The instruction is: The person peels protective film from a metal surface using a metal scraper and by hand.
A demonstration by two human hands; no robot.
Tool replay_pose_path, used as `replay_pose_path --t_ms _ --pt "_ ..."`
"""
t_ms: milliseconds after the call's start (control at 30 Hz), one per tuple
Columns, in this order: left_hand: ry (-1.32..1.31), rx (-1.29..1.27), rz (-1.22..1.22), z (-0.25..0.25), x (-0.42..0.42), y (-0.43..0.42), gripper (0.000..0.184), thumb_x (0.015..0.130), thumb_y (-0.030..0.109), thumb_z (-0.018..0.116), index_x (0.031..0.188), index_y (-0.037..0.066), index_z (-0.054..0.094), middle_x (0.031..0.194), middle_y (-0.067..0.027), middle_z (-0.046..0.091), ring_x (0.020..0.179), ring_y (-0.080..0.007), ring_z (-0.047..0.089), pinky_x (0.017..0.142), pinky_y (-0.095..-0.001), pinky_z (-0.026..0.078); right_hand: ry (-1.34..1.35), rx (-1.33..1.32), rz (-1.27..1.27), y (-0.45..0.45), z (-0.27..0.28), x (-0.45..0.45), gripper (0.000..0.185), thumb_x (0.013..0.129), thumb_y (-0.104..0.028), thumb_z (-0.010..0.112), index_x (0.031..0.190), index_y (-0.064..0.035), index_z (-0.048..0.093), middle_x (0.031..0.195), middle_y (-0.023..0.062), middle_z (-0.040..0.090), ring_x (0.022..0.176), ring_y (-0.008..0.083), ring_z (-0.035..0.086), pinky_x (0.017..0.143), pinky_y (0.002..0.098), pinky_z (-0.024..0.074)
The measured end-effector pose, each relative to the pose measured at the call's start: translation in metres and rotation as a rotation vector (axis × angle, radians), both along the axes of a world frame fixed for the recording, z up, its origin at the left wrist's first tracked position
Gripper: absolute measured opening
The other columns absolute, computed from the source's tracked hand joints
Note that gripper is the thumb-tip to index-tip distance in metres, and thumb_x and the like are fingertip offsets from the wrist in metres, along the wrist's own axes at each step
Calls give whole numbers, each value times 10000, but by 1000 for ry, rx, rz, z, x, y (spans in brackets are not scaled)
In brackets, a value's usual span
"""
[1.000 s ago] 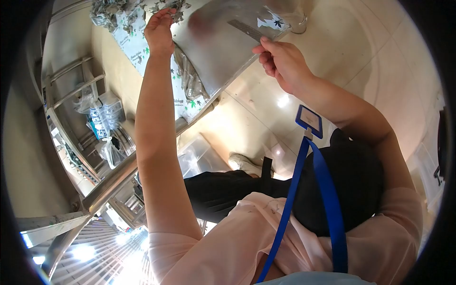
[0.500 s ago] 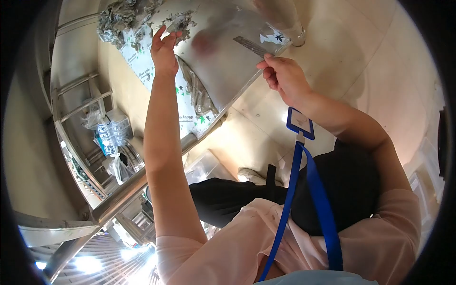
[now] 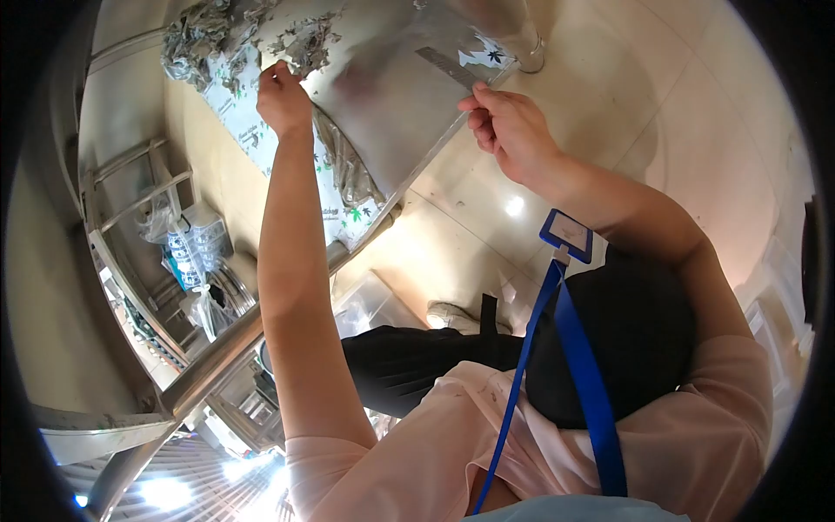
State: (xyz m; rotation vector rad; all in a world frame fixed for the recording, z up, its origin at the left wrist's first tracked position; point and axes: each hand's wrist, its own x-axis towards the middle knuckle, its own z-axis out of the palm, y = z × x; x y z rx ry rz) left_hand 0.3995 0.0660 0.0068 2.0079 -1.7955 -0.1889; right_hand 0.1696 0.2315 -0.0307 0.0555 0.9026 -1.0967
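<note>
My left hand (image 3: 283,96) is closed at the upper left, near shredded grey scraps (image 3: 304,42) on the table; anything between its fingers is too small to make out. My right hand (image 3: 509,126) grips the end of a flat, patterned metal strip (image 3: 448,68), which points up and left over the grey tabletop (image 3: 391,113). Under my left hand and forearm runs a white sheet printed with green leaves (image 3: 235,109). Crumpled grey film (image 3: 348,161) lies along the sheet's right side.
A larger heap of crumpled grey film (image 3: 196,43) lies at the upper left. Left of my forearm is a metal rack (image 3: 139,204) with bagged blue-and-white items (image 3: 187,252). A clear plastic bin (image 3: 370,304) stands on the floor. A badge (image 3: 567,235) hangs from my blue lanyard.
My left hand, spread half a second ago, has closed and moved slightly left and down relative to the scraps. The strip remains in my right hand. The view has shifted a little.
</note>
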Motion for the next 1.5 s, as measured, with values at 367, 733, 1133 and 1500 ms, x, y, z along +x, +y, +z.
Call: replay_pose_path --t_ms 367,733,1133,1500 --pt "-535 -321 -241 -13 -6 -4 250 748 -24 447 909 63 618 885 -120 583 958 -317 530 758 -367 450 -25 10 -5 3 0 2 308 894 -234 452 746 16 553 594 60 484 458 113 368 431 246 287" --pt "247 -76 -217 -7 -17 17 155 808 75 509 906 -25 577 850 -136 593 810 -213 586 720 -308 465 -27 -38 -39 4 -6 7 288 892 -216 447 752 16 546 590 69 491 452 118 359 429 252 279" --pt "691 502 -124 2 -133 94 326 769 21 605 997 -57 384 779 -150 575 629 -162 581 553 -236 484 -39 78 -67 0 8 5 278 889 -216 446 731 -14 553 569 22 465 487 102 370 459 236 286" --pt "669 523 -14 -1 -147 86 343 744 -21 598 1002 -83 380 780 -155 562 606 -178 566 531 -257 474 -53 123 -50 -6 12 -1 292 890 -220 446 717 -9 549 549 30 450 474 109 353 448 244 270"
